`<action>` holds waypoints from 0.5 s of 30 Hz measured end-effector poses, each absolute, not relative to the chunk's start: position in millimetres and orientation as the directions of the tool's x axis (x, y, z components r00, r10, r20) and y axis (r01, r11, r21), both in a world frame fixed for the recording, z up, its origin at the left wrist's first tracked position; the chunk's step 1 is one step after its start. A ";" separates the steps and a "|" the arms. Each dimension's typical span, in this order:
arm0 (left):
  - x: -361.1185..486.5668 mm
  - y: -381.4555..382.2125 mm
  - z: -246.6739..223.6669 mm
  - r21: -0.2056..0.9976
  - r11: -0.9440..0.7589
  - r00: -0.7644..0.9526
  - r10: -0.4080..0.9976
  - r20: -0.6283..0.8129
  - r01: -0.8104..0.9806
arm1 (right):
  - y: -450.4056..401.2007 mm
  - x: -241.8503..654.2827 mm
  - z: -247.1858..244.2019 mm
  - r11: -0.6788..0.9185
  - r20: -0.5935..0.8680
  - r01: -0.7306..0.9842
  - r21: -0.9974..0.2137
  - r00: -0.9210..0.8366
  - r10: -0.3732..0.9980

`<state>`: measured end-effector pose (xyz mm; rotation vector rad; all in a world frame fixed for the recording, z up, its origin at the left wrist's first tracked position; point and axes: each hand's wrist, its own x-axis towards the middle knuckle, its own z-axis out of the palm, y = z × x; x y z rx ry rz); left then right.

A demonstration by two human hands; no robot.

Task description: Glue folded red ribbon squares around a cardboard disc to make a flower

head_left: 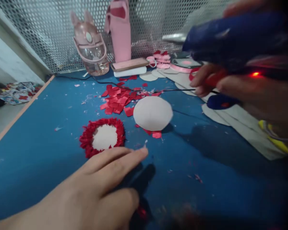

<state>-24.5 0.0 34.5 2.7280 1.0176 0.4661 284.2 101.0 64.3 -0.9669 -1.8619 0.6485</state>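
Observation:
My right hand [252, 95] is closed round a dark blue glue gun [225, 38] with a red trigger and a glowing red light. The gun's metal nozzle [174, 38] points left above the table. My left hand [98, 182] is low in the middle, palm down, fingers stretched out; a whitish wisp clings to a fingertip. Just beyond it lies a white disc edged with ruffled red pieces [102, 137]. A plain white disc [153, 113] sits to the right, by a pile of red cut pieces [117, 99].
On the blue table [45, 137], a clear pink bottle [92, 51], a pink holder [121, 38] and a phone [129, 64] stand or lie by the mesh panel [144, 22]. A black cord crosses behind the discs. Pale sheets [249, 131] lie at right.

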 end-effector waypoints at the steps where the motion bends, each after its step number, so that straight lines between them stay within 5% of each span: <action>1: -14.2 2.8 37.3 0.251 -0.771 0.740 0.634 0.223 0.585 | 99.8 284.6 68.0 0.584 0.511 0.341 -0.737 -0.285 0.811; 5: 21.7 25.3 44.9 0.245 -0.713 0.680 0.701 0.214 0.657 | 98.9 291.0 72.0 0.565 0.523 0.374 -0.735 -0.218 0.824; 8: 45.6 47.7 41.8 0.299 -0.643 0.656 0.751 0.069 0.705 | 107.4 303.0 72.8 0.556 0.544 0.365 -0.747 -0.147 0.826; 15: 132.8 101.1 39.0 0.366 -0.762 0.814 0.581 0.020 0.534 | 130.5 323.4 79.4 0.402 0.393 -0.088 -0.911 0.111 0.913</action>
